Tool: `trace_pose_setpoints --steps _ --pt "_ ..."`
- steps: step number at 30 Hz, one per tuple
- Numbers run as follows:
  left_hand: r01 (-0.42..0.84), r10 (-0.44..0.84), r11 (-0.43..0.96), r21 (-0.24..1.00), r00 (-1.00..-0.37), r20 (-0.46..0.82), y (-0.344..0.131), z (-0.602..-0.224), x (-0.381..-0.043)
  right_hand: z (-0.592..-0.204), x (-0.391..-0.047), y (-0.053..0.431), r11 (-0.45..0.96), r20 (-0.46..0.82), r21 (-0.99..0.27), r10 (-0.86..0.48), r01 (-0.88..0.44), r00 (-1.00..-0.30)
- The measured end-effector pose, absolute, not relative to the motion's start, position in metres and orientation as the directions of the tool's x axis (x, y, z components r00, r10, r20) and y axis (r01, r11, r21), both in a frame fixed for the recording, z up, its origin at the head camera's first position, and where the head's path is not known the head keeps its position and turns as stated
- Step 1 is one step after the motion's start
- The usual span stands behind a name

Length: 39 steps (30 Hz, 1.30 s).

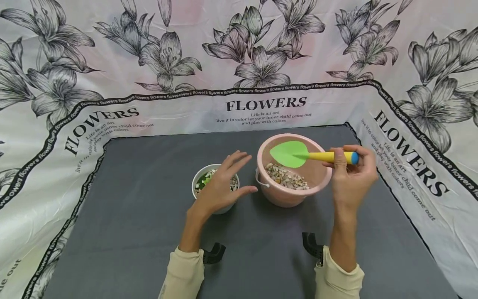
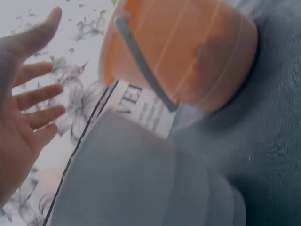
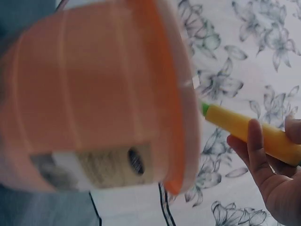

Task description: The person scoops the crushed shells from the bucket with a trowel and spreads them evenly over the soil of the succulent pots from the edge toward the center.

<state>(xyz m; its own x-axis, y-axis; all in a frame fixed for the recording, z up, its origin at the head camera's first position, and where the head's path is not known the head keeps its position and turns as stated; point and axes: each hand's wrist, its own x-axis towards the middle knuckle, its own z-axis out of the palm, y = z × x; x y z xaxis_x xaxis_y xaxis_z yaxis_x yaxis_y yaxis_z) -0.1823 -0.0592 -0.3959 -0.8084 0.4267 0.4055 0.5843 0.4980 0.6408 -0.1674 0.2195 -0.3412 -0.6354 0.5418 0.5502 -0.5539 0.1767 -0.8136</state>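
My right hand (image 1: 352,174) grips the yellow handle of a toy trowel (image 1: 291,153) with a green blade and a blue end cap. The blade is over the mouth of a pink bucket (image 1: 287,199), which has small pale pebbles (image 1: 287,176) in its bottom. In the right wrist view the bucket hides the blade. Above a small white pot (image 1: 196,182), my left hand (image 1: 222,182) is held with its fingers extended and nothing in them. Pebbles and a green plant (image 1: 204,179) show inside the pot, partly hidden by that hand.
A grey cloth (image 1: 149,232) covers the table. Behind and at both sides hangs a white sheet (image 1: 209,112) printed with flowers and lettering. The bucket's handle (image 2: 146,66) hangs down its side, towards the pot. Dark straps (image 1: 214,253) sit at both wrists.
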Motion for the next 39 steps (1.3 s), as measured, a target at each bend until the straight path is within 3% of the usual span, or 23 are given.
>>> trace_pose_setpoints --steps 2,5,11,16,21,30,39 --pt "0.577 0.429 0.514 0.635 -0.814 0.392 -0.052 -0.395 -0.184 -0.343 -0.167 0.222 0.352 0.553 -0.833 0.508 -0.427 -0.66" --pt "0.569 0.437 0.522 0.635 -0.818 0.374 -0.042 -0.394 -0.186 -0.35 -0.167 0.223 0.636 0.572 -0.734 0.39 -0.238 -0.722" --pt "0.558 0.51 0.525 0.643 -0.811 0.287 -0.026 -0.395 -0.188 -0.365 -0.176 0.218 0.835 0.533 -0.53 0.193 -0.148 -0.824" --pt "0.583 0.583 0.552 0.596 -0.781 0.224 -0.022 -0.402 -0.186 -0.363 -0.18 0.21 0.834 0.395 -0.552 0.272 0.01 -0.878" --pt "0.577 0.571 0.525 0.625 -0.784 0.244 -0.022 -0.406 -0.186 -0.353 -0.187 0.203 0.79 0.279 -0.601 0.345 0.117 -0.896" --pt "0.583 0.577 0.489 0.649 -0.774 0.261 -0.018 -0.408 -0.188 -0.357 -0.198 0.206 0.723 0.209 -0.684 0.325 0.1 -0.922" --pt "0.603 0.549 0.543 0.584 -0.781 0.297 -0.009 -0.409 -0.187 -0.358 -0.2 0.215 0.541 0.207 -0.839 0.427 0.065 -0.88"
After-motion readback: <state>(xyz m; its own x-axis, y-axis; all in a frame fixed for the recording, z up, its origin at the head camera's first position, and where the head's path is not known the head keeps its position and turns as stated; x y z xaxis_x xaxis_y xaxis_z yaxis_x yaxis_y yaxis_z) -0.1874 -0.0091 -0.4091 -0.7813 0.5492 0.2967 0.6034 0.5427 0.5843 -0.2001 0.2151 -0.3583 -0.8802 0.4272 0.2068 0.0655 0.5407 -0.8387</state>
